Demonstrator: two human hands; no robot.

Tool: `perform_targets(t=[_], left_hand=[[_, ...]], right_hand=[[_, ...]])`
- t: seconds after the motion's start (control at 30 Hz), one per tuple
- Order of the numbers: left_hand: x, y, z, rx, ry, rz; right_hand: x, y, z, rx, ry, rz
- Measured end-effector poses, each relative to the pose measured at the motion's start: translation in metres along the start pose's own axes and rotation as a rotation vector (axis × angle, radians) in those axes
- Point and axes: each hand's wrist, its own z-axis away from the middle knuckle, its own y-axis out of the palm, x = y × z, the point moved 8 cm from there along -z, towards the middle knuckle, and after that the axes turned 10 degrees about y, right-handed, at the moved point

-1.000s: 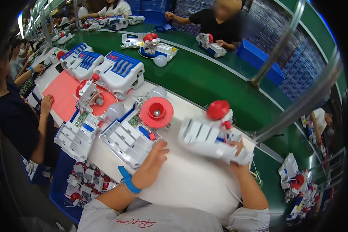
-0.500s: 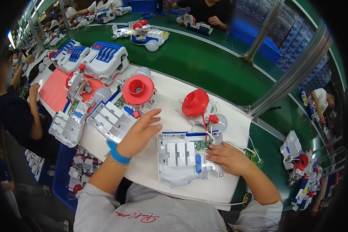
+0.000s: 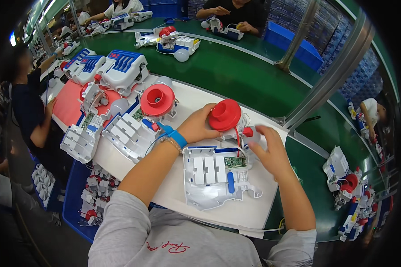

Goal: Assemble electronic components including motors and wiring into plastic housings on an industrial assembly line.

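Note:
My left hand (image 3: 202, 126), with a blue wristband, curls round the left side of a red round funnel-shaped plastic part (image 3: 225, 115). Thumb and fingers lie against its edge. My right hand (image 3: 272, 153) is beside the white rounded part (image 3: 259, 139) and a small red block (image 3: 247, 131), thumb and fingers apart. A red wire and white cables run from this assembly down to a white plastic housing shell (image 3: 202, 196) lying open before me. Inside the shell sit a green circuit board (image 3: 236, 162), white box-like blocks (image 3: 209, 171) and a blue strip (image 3: 231, 182).
Left of my hands lie another shell (image 3: 129, 133) with a red funnel part (image 3: 157, 100) and several blue-topped white housings (image 3: 124, 66). A green conveyor (image 3: 227, 73) runs behind the white table (image 3: 265, 202). A metal post (image 3: 329, 75) rises at right. Co-workers stand left and across.
My left hand has moved right, onto the red funnel part. My right hand has lifted off the circuit board's edge and moved up beside the white rounded part.

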Motion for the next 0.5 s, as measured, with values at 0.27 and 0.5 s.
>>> perform_targets(t=[0.27, 0.5], left_hand=[[-0.083, -0.019, 0.011, -0.19, 0.238, -0.254], [-0.11, -0.037, 0.06, -0.311, 0.357, 0.194]], right_hand=[[-0.001, 0.042, -0.052, 0.293, 0.21, -0.442], [0.018, 0.05, -0.038, 0.306, 0.159, -1.012]])
